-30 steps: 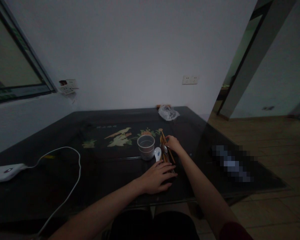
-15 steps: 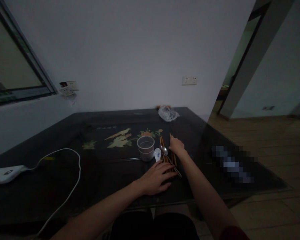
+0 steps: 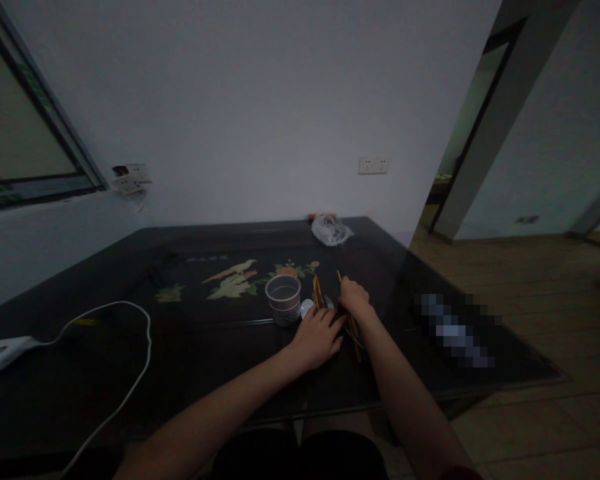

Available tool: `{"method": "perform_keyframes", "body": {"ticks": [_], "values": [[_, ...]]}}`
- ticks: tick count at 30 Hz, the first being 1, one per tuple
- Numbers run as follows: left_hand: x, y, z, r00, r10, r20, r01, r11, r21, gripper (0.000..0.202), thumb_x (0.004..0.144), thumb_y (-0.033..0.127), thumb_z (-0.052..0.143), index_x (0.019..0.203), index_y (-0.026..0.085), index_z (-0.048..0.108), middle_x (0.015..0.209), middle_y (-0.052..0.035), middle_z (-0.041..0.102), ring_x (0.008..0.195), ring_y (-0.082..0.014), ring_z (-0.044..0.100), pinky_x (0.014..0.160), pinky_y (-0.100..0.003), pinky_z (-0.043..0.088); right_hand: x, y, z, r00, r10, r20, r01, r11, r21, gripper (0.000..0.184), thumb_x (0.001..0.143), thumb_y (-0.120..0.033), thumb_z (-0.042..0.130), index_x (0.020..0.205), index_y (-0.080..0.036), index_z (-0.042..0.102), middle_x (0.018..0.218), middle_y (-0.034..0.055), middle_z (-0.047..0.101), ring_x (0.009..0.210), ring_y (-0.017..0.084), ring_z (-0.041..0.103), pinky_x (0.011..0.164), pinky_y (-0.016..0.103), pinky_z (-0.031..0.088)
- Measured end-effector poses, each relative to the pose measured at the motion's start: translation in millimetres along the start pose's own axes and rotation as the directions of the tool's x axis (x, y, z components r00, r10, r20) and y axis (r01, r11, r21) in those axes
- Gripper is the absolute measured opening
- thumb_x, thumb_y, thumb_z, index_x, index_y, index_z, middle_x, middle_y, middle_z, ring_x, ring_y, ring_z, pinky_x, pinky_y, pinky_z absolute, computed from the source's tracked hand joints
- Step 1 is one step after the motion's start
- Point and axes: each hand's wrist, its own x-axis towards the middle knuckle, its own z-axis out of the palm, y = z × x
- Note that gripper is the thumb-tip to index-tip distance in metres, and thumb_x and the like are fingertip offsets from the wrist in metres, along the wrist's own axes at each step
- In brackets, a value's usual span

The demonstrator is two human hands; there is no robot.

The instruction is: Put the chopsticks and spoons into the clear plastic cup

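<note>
A bundle of orange chopsticks [image 3: 318,293] lies on the dark table [image 3: 205,353] just right of a clear plastic cup [image 3: 283,297]. My left hand [image 3: 318,339] lies flat over the near ends of that bundle, fingers stretched out. My right hand [image 3: 354,300] is closed round a chopstick [image 3: 351,325] that sticks out above and below the fist, a little apart from the bundle. A white ceramic spoon [image 3: 307,308] peeks out between the cup and my left hand. A metal spoon seen earlier is hidden under the hands.
A white cable [image 3: 130,360] runs across the left of the table to a white device [image 3: 0,353]. A crumpled plastic bag [image 3: 331,229] sits at the far edge. A painted bird-and-flower panel [image 3: 235,280] decorates the tabletop. Wooden floor lies to the right.
My left hand has slid forward over the bundle, covering the spoons. My right hand has drawn one chopstick away to the right of the bundle. The view has shifted slightly.
</note>
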Motion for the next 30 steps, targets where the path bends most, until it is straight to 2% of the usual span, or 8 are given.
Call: {"method": "perform_keyframes", "body": {"ticks": [8, 15, 20, 22, 23, 25, 27, 30], "values": [[5, 2, 2.9, 1.000, -0.018, -0.010, 0.018, 0.999, -0.027, 0.034, 0.091, 0.033, 0.042, 0.121, 0.020, 0.055, 0.123, -0.0087, 0.056, 0.116, -0.0217, 0.049, 0.106, -0.042, 0.028, -1, 3, -5, 1.000, 0.020, 0.020, -0.020, 0.999, 0.025, 0.033, 0.081, -0.009, 0.052, 0.113, -0.005, 0.057, 0.112, 0.0212, 0.064, 0.105, 0.031, 0.062, 0.085, 0.036, 0.048], [1, 1, 0.7, 0.998, -0.051, -0.047, 0.043, 0.987, -0.155, 0.033, 0.091, 0.032, 0.043, 0.118, 0.020, 0.056, 0.124, -0.0081, 0.056, 0.118, -0.0219, 0.048, 0.106, -0.042, 0.030, 3, 16, -16, 0.997, 0.068, -0.025, -0.066, 0.995, 0.071, 0.032, 0.078, -0.015, 0.055, 0.109, -0.009, 0.062, 0.110, 0.0208, 0.065, 0.104, 0.031, 0.062, 0.081, 0.036, 0.049], [5, -2, -9.1, 0.987, -0.122, -0.101, 0.075, 0.922, -0.380, 0.031, 0.090, 0.027, 0.045, 0.118, 0.018, 0.056, 0.119, -0.0079, 0.061, 0.112, -0.0207, 0.053, 0.099, -0.037, 0.039, 7, 30, -33, 0.989, -0.055, -0.134, 0.096, 0.941, 0.324, 0.033, 0.069, -0.014, 0.062, 0.102, -0.012, 0.065, 0.095, 0.0132, 0.069, 0.091, 0.023, 0.065, 0.075, 0.028, 0.049], [7, -4, -11.1, 0.974, -0.187, -0.123, 0.105, 0.867, -0.487, 0.031, 0.090, 0.027, 0.045, 0.116, 0.018, 0.057, 0.116, -0.0079, 0.062, 0.109, -0.0205, 0.055, 0.096, -0.036, 0.041, 5, 32, -40, 0.976, -0.135, -0.169, 0.203, 0.842, 0.500, 0.034, 0.067, -0.011, 0.060, 0.101, -0.010, 0.064, 0.085, 0.0095, 0.068, 0.077, 0.018, 0.065, 0.065, 0.024, 0.049], [8, -4, -12.2, 0.966, -0.223, -0.134, 0.118, 0.834, -0.539, 0.030, 0.090, 0.027, 0.045, 0.115, 0.017, 0.058, 0.114, -0.0080, 0.063, 0.107, -0.0202, 0.056, 0.094, -0.035, 0.042, 2, 32, -44, 0.965, -0.191, -0.180, 0.262, 0.756, 0.600, 0.034, 0.067, -0.012, 0.059, 0.101, -0.009, 0.063, 0.080, 0.0075, 0.067, 0.071, 0.016, 0.063, 0.060, 0.023, 0.048], [8, -4, -16.3, 0.948, -0.283, -0.144, 0.131, 0.762, -0.635, 0.030, 0.090, 0.029, 0.046, 0.114, 0.016, 0.059, 0.110, -0.0078, 0.065, 0.101, -0.0190, 0.059, 0.090, -0.033, 0.044, -6, 28, -51, 0.924, -0.323, -0.206, 0.357, 0.532, 0.768, 0.033, 0.068, -0.016, 0.058, 0.101, -0.010, 0.063, 0.075, 0.0042, 0.065, 0.062, 0.013, 0.059, 0.052, 0.021, 0.045], [8, -4, -23.8, 0.937, -0.326, -0.124, 0.149, 0.697, -0.701, 0.031, 0.089, 0.032, 0.046, 0.111, 0.015, 0.061, 0.101, -0.0067, 0.068, 0.088, -0.0173, 0.062, 0.080, -0.028, 0.047, -18, 21, -58, 0.877, -0.416, -0.240, 0.400, 0.355, 0.845, 0.033, 0.069, -0.021, 0.061, 0.101, -0.011, 0.063, 0.075, 0.0028, 0.063, 0.061, 0.012, 0.058, 0.050, 0.020, 0.045], [4, -8, -39.8, 0.927, -0.363, -0.097, 0.185, 0.666, -0.723, 0.028, 0.089, 0.033, 0.047, 0.100, 0.015, 0.066, 0.083, -0.0030, 0.069, 0.070, -0.0146, 0.061, 0.064, -0.024, 0.045, -35, 6, -66, 0.823, -0.490, -0.287, 0.451, 0.257, 0.855, 0.032, 0.070, -0.024, 0.063, 0.099, -0.013, 0.063, 0.076, 0.0019, 0.062, 0.064, 0.012, 0.058, 0.053, 0.021, 0.045]]}}
